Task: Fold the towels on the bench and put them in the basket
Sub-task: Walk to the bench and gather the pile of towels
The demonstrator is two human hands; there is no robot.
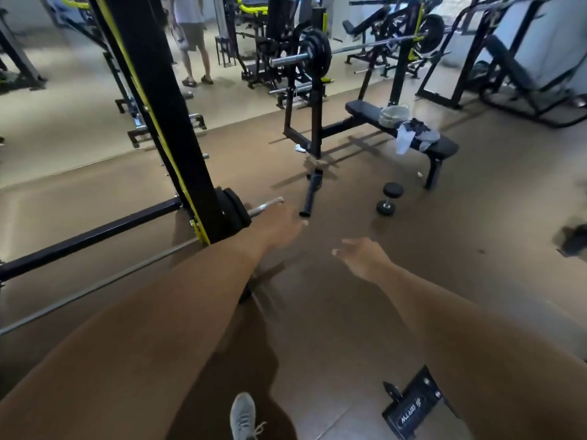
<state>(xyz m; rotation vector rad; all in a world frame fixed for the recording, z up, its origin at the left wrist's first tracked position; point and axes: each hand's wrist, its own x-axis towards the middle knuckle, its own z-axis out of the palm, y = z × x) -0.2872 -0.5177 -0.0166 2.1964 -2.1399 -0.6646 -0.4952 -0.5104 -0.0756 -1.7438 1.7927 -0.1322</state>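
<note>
Brown gym floor [349, 312], black racks [165, 100].

Bench [359, 110]: black, padded, well beyond both hands' fingertips.
Basket [394, 114]: sits on the bench.
Towels [416, 134]: heaped just beside the basket, one hanging over the edge.

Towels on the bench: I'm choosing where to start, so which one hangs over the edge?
The pale towel: it droops over the bench's near side, while the dark towels lie heaped on top beside the basket.
</note>
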